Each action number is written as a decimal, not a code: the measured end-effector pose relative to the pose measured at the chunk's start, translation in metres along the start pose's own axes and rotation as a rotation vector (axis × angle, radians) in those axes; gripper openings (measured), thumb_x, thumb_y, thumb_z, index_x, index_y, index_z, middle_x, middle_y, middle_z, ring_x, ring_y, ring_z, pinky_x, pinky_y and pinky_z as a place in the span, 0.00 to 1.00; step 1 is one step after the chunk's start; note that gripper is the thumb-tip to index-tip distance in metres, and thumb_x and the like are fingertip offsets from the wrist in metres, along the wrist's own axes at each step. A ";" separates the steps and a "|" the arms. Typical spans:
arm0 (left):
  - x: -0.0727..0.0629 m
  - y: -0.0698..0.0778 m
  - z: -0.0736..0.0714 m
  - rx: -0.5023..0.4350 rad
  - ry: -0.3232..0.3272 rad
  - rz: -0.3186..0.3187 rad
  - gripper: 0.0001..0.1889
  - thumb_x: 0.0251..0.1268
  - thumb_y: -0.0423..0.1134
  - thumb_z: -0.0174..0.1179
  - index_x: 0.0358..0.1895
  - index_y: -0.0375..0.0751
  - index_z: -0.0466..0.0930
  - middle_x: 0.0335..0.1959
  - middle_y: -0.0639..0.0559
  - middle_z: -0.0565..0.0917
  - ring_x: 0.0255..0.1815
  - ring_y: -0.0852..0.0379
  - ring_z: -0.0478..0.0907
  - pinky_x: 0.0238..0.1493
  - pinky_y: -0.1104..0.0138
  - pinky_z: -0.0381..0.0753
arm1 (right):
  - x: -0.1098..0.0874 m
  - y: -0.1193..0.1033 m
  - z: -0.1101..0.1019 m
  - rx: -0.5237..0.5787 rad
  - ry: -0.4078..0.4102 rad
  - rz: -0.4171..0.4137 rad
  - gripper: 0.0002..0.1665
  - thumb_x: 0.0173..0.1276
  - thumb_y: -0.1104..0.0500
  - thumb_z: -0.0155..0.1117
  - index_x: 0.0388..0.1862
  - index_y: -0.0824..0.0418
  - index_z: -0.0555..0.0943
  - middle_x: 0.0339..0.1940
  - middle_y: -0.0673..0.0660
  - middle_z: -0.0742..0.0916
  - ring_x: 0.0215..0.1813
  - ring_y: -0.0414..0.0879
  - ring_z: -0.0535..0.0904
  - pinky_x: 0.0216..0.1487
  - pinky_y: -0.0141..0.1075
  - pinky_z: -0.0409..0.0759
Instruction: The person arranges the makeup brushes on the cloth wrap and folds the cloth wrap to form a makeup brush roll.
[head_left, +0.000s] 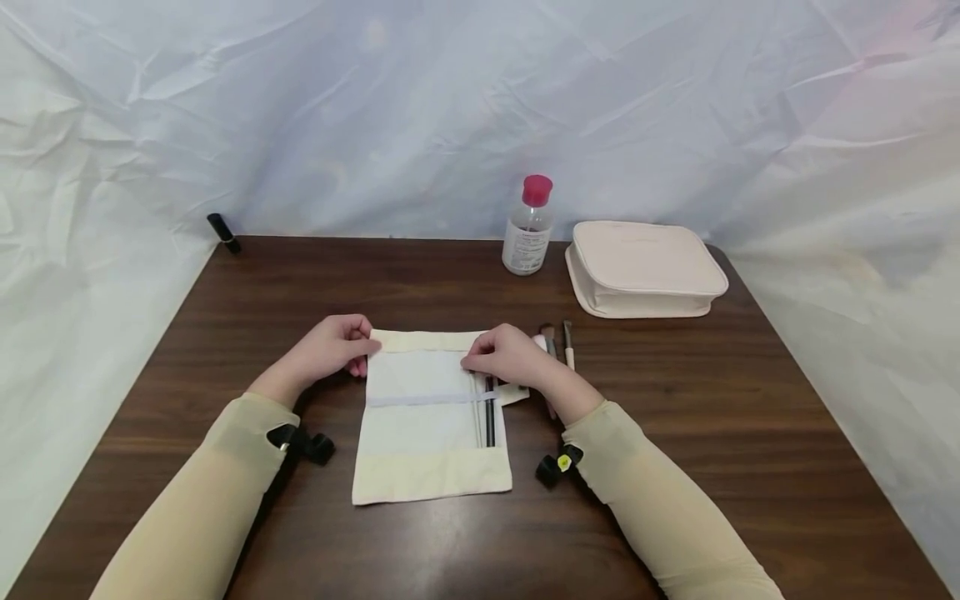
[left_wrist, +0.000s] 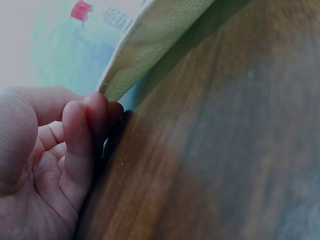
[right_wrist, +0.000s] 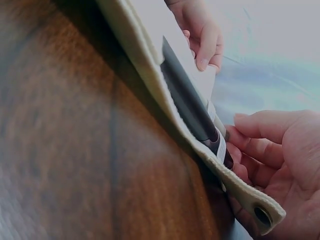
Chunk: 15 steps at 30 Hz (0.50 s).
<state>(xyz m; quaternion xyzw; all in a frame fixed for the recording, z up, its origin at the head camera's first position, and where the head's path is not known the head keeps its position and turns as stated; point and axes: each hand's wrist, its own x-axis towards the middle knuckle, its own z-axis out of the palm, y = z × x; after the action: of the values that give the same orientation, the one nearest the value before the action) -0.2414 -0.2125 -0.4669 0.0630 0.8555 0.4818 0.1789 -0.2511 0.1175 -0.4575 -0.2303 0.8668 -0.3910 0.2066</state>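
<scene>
I see the left hand point(head_left: 335, 343) pinching an upper corner of the cream case point(head_left: 435, 477), unfolded on the table point(head_left: 757, 433). Whether the right hand point(head_left: 515, 360), by the case's dark stick point(head_left: 490, 421), pinches anything, I cannot tell.

The left hand point(left_wrist: 52, 160) pinches a cream cloth point(left_wrist: 150, 47) over the wooden table point(left_wrist: 200, 150), a red-capped bottle point(left_wrist: 112, 20) beyond.

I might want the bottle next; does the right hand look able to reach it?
Probably yes: the bottle stands upright beyond the right hand, with bare table between them, though that hand would first have to leave the cloth case.
</scene>
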 end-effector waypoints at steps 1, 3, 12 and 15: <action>0.000 0.000 0.000 0.002 0.001 0.000 0.12 0.72 0.41 0.66 0.43 0.35 0.77 0.24 0.45 0.84 0.24 0.50 0.83 0.31 0.63 0.86 | 0.000 0.000 0.000 -0.004 -0.003 -0.004 0.10 0.72 0.51 0.68 0.32 0.52 0.90 0.28 0.47 0.87 0.24 0.43 0.73 0.28 0.35 0.71; 0.001 0.000 0.000 0.007 0.005 0.004 0.12 0.72 0.41 0.66 0.42 0.35 0.77 0.24 0.44 0.83 0.24 0.49 0.83 0.31 0.63 0.86 | 0.000 0.000 0.000 -0.016 -0.004 -0.011 0.10 0.71 0.51 0.69 0.32 0.52 0.90 0.29 0.48 0.87 0.25 0.43 0.73 0.29 0.35 0.71; 0.001 -0.003 0.001 0.017 0.012 -0.003 0.11 0.73 0.41 0.65 0.42 0.36 0.77 0.24 0.45 0.83 0.24 0.49 0.83 0.31 0.63 0.86 | 0.000 -0.001 0.000 -0.071 -0.018 -0.058 0.09 0.71 0.54 0.69 0.31 0.53 0.91 0.35 0.49 0.87 0.30 0.43 0.77 0.33 0.34 0.75; 0.001 -0.003 0.001 0.012 0.008 0.004 0.11 0.73 0.41 0.65 0.43 0.35 0.76 0.24 0.45 0.83 0.24 0.50 0.83 0.31 0.63 0.86 | -0.001 -0.001 -0.001 -0.076 -0.019 -0.069 0.09 0.71 0.54 0.69 0.32 0.54 0.91 0.35 0.49 0.87 0.31 0.43 0.78 0.34 0.35 0.76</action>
<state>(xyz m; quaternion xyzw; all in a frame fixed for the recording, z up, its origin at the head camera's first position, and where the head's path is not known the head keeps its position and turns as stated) -0.2418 -0.2125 -0.4705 0.0637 0.8590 0.4772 0.1742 -0.2506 0.1177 -0.4562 -0.2716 0.8705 -0.3625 0.1925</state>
